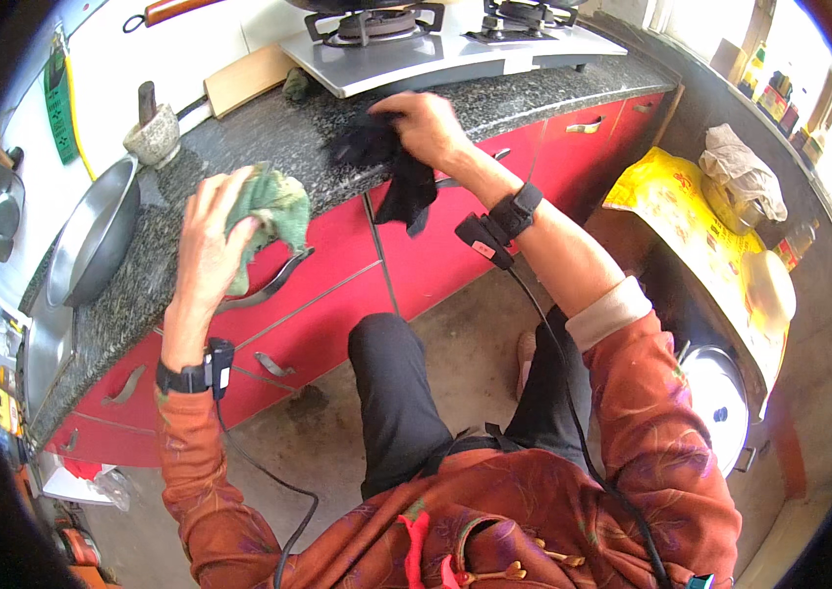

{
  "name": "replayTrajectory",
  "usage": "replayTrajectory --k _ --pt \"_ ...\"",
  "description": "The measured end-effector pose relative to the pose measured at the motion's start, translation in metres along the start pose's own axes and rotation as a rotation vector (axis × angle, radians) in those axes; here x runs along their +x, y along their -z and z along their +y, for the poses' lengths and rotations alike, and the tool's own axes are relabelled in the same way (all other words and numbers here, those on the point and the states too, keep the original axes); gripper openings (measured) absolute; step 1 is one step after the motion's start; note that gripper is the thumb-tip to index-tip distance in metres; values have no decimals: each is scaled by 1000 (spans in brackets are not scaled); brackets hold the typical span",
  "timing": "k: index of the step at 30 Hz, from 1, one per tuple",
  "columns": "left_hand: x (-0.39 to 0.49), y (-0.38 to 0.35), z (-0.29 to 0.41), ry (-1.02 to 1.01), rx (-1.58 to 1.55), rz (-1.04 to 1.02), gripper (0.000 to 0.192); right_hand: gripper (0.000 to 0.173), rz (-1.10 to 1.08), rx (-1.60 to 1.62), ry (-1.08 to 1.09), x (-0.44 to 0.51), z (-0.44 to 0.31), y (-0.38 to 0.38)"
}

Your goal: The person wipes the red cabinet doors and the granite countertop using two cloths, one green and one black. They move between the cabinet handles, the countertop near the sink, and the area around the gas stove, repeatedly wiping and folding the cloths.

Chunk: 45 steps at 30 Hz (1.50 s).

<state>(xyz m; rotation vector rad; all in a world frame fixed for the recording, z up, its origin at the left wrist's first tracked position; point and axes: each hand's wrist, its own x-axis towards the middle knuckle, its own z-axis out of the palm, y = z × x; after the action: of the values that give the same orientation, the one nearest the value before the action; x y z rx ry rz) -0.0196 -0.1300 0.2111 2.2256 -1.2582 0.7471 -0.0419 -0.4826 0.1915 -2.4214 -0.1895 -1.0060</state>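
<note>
My left hand (pixel 213 228) grips a crumpled green cloth (pixel 272 202) at the counter's front edge, above a red cabinet front. In my right hand (pixel 427 129) is a black cloth (pixel 408 184); part of it lies on the dark speckled granite countertop (pixel 254 140) and part hangs over the front edge. The right hand is slightly blurred and stands just in front of the gas stove (pixel 423 62). Both wrists wear black bands with small devices and cables.
A stone mortar (pixel 154 138) with a pestle and a large metal basin (pixel 95 232) stand at the left, by the sink (pixel 47 346). A wooden board (pixel 246 79) leans at the back. At the right are a yellow-covered table (pixel 662 184) and a round metal lid (pixel 714 401).
</note>
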Motion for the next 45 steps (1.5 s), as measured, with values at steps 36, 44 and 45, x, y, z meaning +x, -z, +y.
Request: replayTrajectory --k 36,44,45 --pt "-105 60 -79 122 131 325 58 36 -405 168 399 41 -142 -138" --pt "-105 60 -80 116 197 338 53 42 -323 -482 142 62 -100 -81" --pt "-105 59 -80 117 202 339 53 52 -640 -335 -156 65 -93 -72"
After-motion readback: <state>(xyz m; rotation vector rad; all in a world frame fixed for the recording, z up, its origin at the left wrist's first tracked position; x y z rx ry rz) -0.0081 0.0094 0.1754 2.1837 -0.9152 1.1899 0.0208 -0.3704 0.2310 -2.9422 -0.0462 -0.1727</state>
